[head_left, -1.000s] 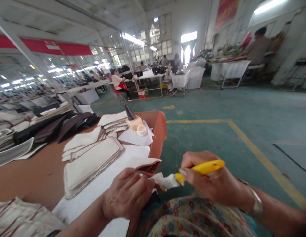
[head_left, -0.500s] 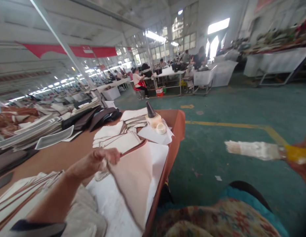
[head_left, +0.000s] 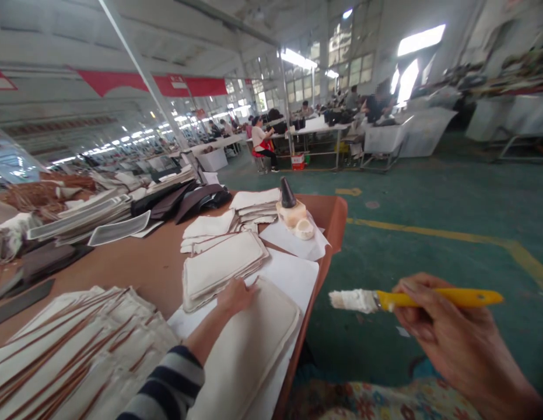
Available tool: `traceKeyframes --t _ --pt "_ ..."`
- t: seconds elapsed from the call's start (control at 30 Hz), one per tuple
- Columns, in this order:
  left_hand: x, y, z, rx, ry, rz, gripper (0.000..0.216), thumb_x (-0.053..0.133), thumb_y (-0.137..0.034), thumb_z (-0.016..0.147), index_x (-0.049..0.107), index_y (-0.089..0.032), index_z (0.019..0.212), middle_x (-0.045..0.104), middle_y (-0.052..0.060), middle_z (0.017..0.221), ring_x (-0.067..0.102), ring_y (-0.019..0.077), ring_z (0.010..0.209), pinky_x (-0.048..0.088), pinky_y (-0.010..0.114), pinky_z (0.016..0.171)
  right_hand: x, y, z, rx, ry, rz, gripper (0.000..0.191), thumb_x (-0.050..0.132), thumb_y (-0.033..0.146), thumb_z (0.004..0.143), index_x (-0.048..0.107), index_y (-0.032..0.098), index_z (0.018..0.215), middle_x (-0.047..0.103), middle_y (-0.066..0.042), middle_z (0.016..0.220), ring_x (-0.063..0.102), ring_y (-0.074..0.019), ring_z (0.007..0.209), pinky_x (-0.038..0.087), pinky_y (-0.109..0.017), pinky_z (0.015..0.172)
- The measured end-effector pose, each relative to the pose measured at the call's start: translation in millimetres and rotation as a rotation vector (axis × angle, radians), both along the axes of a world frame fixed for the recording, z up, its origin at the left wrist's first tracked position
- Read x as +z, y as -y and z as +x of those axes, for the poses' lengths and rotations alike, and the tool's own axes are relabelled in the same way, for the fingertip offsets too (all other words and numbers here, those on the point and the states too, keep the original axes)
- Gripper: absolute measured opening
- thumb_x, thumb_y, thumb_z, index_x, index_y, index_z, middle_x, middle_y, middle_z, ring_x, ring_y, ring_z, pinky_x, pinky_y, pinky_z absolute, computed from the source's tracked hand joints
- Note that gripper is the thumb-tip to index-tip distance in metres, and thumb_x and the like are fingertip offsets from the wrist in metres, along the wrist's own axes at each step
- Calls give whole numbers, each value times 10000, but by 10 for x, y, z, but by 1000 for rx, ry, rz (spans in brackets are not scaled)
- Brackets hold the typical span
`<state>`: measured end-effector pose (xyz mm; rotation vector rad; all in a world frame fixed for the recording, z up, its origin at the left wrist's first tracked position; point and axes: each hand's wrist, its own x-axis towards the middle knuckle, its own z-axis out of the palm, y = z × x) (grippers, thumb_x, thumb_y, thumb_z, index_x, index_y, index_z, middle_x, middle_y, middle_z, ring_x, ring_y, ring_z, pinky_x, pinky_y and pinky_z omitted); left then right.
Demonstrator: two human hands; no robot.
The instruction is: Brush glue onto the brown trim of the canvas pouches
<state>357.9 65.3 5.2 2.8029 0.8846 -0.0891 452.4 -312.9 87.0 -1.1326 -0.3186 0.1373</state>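
Observation:
My left hand [head_left: 236,294] rests on the far edge of a cream fabric panel [head_left: 254,344] lying flat on white paper at the table's near corner; its fingers are bent down onto the panel. Off the table to the right, my right hand [head_left: 450,332] grips a yellow-handled brush [head_left: 411,299] whose white glue-caked bristles point left toward the table. A stack of similar cream panels [head_left: 221,268] lies just beyond my left hand. A glue bottle with a dark cone cap [head_left: 291,210] stands near the table's far right corner.
The brown table [head_left: 140,265] carries a pile of brown-edged panels [head_left: 70,356] at the near left, dark leather pieces [head_left: 184,201] and metal trays [head_left: 100,224] farther back. To the right lies green floor with yellow lines [head_left: 450,233]. Other people work at distant tables [head_left: 315,131].
My left hand has laid the panel it was lifting flat on the paper. My right hand has brought the brush back in toward the table. The camera has turned slightly left.

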Motion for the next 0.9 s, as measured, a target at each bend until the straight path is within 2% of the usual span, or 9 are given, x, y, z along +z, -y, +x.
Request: traceKeyframes --t 0.1,0.23,0.33,0.47,0.57,0.63,0.7,0.83,0.9 --pt "-189 54 149 113 -18 -61 342 606 -473 950 654 -134 937 669 44 882 639 168 795 534 350 766 -91 -33 -15 8 -20 -42 436 887 514 722 671 143 652 438 -35 525 377 -84 449 274 -161 378" --pt "-129 214 133 89 90 -163 303 678 -429 825 615 -163 694 625 27 679 602 186 713 407 279 647 -267 -93 58 31 -39 -59 437 868 527 756 656 148 714 442 -7 550 363 -77 459 270 -150 391" --pt "10 496 29 16 234 -258 296 621 -451 826 646 -165 754 631 11 707 580 172 713 356 260 612 -304 -164 84 50 95 -169 422 787 541 842 644 152 761 474 -2 570 392 -89 480 280 -157 405" --pt "190 921 -133 -85 335 -437 326 606 -464 824 705 -160 888 668 -4 775 576 153 719 395 238 634 -143 -276 30 50 374 -315 361 650 441 935 611 157 715 504 0 548 428 -102 479 318 -188 432" --pt "310 1137 -225 -125 402 -686 332 684 -449 775 717 -140 893 675 10 777 563 153 714 406 243 654 -38 -394 -1 94 553 -378 329 578 349 945 581 163 674 511 8 540 430 -101 468 322 -201 443" --pt "376 1224 -270 -151 431 -873 369 735 -466 748 714 -124 885 670 20 772 551 147 706 398 241 648 -28 -455 18 115 643 -393 307 560 325 940 576 164 679 511 14 553 430 -100 476 322 -201 450" --pt "424 1278 -304 -181 435 -980 407 758 -493 740 718 -115 888 666 25 775 544 141 707 388 233 642 -35 -468 52 102 688 -391 297 555 318 938 575 163 685 502 17 565 428 -101 491 321 -202 462" --pt "479 1348 -344 -229 449 -946 349 759 -454 768 745 -121 871 664 29 789 549 141 735 393 226 660 -4 -354 42 8 694 -380 299 553 287 951 570 163 679 488 26 565 414 -94 493 313 -205 467" --pt "499 1392 -354 -266 465 -898 286 746 -411 789 750 -132 853 661 28 784 556 143 740 403 224 660 16 -293 -3 36 698 -387 292 552 264 959 568 164 685 497 31 569 417 -89 486 313 -202 460"
